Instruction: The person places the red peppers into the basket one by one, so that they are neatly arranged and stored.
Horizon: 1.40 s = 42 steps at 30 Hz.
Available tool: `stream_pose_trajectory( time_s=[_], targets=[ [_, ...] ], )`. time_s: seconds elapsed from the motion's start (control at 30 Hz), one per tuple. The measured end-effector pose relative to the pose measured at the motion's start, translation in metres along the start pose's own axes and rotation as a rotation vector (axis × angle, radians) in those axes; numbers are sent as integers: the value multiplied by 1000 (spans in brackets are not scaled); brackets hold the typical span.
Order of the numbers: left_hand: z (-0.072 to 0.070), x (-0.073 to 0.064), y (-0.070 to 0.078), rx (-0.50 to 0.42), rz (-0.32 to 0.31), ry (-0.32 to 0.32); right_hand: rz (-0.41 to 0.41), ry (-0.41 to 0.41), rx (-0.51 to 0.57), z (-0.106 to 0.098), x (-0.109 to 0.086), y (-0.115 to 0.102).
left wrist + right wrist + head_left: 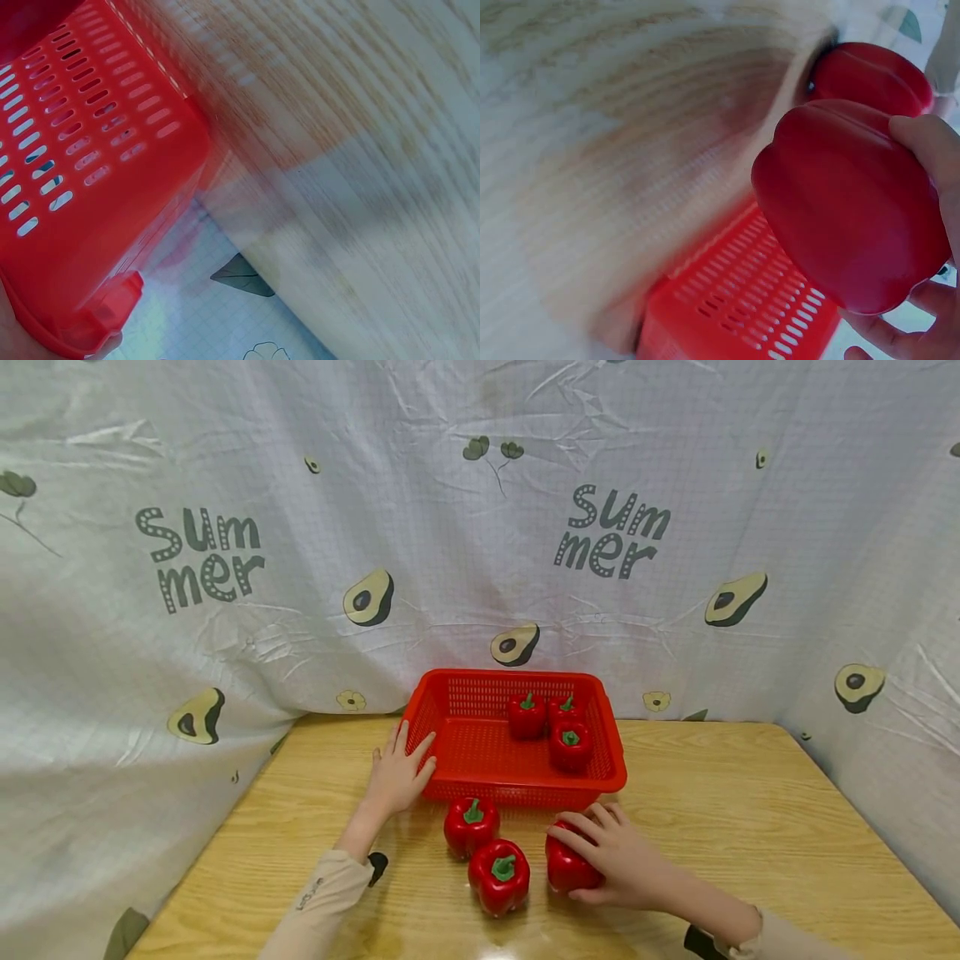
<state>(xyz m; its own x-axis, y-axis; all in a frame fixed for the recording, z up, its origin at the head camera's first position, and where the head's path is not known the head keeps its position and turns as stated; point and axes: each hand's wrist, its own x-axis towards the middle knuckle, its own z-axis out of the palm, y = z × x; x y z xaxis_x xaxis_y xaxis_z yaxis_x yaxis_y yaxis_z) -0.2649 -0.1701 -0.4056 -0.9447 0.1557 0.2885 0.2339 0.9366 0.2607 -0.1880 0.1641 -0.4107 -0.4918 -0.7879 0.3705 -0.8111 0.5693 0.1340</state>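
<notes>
My left hand [393, 779] rests with spread, nearly straight fingers at the left rim of a red plastic basket [480, 792]. In the left wrist view, parts of the hand show at the basket's [112, 225] rim, in the lower left corner. My right hand [622, 858] grips a red bell pepper [564, 864] in front of the basket. The right wrist view shows this pepper [847, 202] between thumb and fingers. A red bell pepper with a green stem [471, 828] sits by the basket's front wall, and another pepper [498, 881] stands nearer to me.
Inside the basket, on its right side, lie three more red peppers [570, 750]. Everything is on a light wooden table [720, 802]. A white cloth [450, 527] printed with avocados hangs behind and along both sides of it.
</notes>
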Motion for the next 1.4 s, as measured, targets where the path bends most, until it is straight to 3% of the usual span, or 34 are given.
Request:
stream_pose_trajectory(
  time_s=[0.3,0.73,1.03,1.4],
  targets=[
    [3,-1,0,0,-3,-1,25,72,-2,-28,1,9],
    [3,-3,0,-10,-4,10,20,155,-31,-62,31,34],
    [1,-2,0,-7,-12,-2,70,120,-64,-59,63,59],
    [0,1,0,2,-17,-31,130,-21,-103,-46,105,91]
  ],
)
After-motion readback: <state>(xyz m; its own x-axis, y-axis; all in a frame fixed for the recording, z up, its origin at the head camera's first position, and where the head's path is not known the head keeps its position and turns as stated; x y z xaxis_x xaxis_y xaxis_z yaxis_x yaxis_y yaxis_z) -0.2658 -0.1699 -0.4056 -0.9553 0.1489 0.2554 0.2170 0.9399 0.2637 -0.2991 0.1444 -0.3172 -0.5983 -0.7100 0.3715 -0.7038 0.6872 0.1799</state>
